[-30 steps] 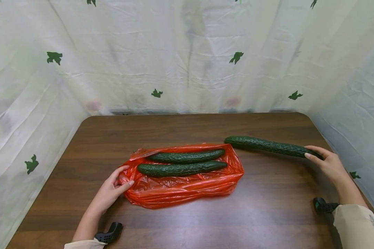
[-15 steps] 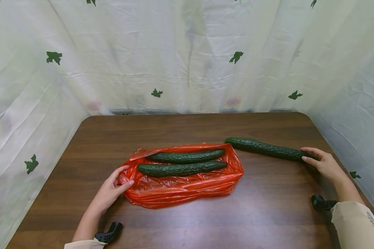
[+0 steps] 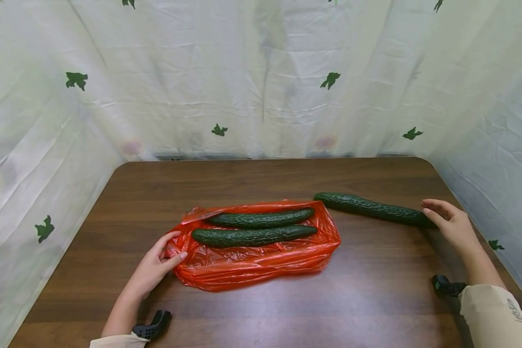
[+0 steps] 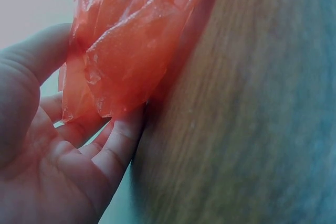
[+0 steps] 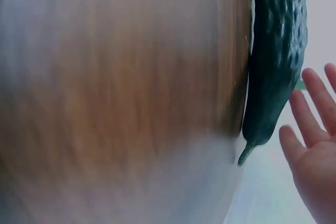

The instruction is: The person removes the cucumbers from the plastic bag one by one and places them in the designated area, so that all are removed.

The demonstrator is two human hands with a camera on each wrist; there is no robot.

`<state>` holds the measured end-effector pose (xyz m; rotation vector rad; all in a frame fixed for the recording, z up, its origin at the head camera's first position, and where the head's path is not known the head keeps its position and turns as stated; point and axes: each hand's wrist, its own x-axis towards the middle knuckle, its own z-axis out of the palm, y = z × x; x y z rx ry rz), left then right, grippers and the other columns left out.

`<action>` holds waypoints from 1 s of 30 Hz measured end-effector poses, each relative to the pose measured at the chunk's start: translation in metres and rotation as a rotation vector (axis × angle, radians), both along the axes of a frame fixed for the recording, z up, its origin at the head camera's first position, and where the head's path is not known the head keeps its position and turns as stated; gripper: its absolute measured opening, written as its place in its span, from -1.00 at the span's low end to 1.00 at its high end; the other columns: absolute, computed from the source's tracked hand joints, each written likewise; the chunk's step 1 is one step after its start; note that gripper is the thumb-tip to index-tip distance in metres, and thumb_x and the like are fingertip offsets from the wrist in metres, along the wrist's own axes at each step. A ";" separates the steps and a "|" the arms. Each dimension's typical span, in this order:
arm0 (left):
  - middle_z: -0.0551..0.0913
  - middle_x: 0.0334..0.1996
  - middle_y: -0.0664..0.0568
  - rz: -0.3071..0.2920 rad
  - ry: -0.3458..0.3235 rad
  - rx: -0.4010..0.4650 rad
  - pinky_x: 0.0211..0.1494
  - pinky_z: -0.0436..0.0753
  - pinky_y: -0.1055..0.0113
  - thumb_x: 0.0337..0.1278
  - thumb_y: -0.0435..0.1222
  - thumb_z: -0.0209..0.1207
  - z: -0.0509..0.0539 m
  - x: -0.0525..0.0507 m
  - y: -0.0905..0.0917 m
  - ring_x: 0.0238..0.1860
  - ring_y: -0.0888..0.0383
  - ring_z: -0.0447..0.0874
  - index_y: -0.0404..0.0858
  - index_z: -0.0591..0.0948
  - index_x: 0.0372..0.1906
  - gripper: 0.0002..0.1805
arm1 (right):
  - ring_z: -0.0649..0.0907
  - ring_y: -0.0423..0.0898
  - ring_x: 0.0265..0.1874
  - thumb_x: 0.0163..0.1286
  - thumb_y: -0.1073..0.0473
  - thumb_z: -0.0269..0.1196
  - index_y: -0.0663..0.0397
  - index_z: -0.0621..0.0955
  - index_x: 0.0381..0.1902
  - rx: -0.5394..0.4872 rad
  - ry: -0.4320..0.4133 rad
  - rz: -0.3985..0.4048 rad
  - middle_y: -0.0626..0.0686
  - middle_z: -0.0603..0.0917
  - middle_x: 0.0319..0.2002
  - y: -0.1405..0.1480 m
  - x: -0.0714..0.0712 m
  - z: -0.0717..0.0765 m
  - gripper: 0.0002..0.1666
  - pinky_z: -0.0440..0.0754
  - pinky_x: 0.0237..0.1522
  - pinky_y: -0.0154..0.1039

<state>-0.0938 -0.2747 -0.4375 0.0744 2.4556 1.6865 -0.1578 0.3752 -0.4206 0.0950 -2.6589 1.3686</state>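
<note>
Two dark green cucumbers, one (image 3: 261, 218) behind the other (image 3: 253, 237), lie on the spread red plastic bag (image 3: 261, 275). At the bag's left end the left hand (image 3: 151, 267) holds the plastic between thumb and fingers; in the left wrist view the red film (image 4: 126, 61) passes between them. A third cucumber (image 3: 369, 207) rests on the table, its left tip by the bag's back right corner. Just over its right end is the right hand (image 3: 456, 229), fingers relaxed. The right wrist view has this hand (image 5: 317, 150) apart from the cucumber's stem end (image 5: 268, 98).
The brown wooden table (image 3: 261, 314) has rounded far corners. Pale curtains (image 3: 261, 87) with green leaf shapes hang behind it and at both sides. Each wrist carries a black device, one at the left (image 3: 153, 326) and one at the right (image 3: 448, 286).
The third cucumber's right end has shifted slightly toward the near side and left. The right hand has let go of it and lifted a little. The left hand and bag look unchanged.
</note>
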 end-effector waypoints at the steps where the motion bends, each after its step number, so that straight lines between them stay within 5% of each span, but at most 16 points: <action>1: 0.35 0.05 -0.35 -0.001 0.000 -0.001 -0.20 0.58 0.34 0.13 -0.23 0.15 0.000 0.000 0.000 -0.14 0.03 0.54 -0.25 0.15 0.28 -0.35 | 0.39 -0.56 -0.16 0.36 0.09 0.05 0.26 0.38 0.14 -0.004 0.013 0.001 -0.40 0.46 -0.12 -0.002 0.000 0.001 -0.52 0.30 -0.26 -0.67; 24: 0.35 0.05 -0.36 0.005 -0.021 0.038 -0.22 0.58 0.35 0.14 -0.29 0.13 0.001 0.000 0.001 -0.15 0.01 0.54 -0.26 0.11 0.30 -0.33 | 0.46 -0.27 -0.02 0.29 0.36 0.11 0.22 0.37 0.15 -0.085 0.232 0.191 0.13 0.49 0.01 -0.097 -0.007 0.040 -0.55 0.39 -0.13 -0.56; 30: 0.35 0.04 -0.36 0.009 -0.021 0.040 -0.22 0.58 0.35 0.14 -0.28 0.13 0.001 0.000 0.001 -0.17 0.04 0.55 -0.26 0.12 0.29 -0.34 | 0.46 -0.21 -0.01 0.25 0.36 0.16 0.17 0.39 0.14 -0.056 0.218 0.266 0.17 0.49 0.02 -0.131 -0.006 0.046 -0.52 0.37 -0.05 -0.52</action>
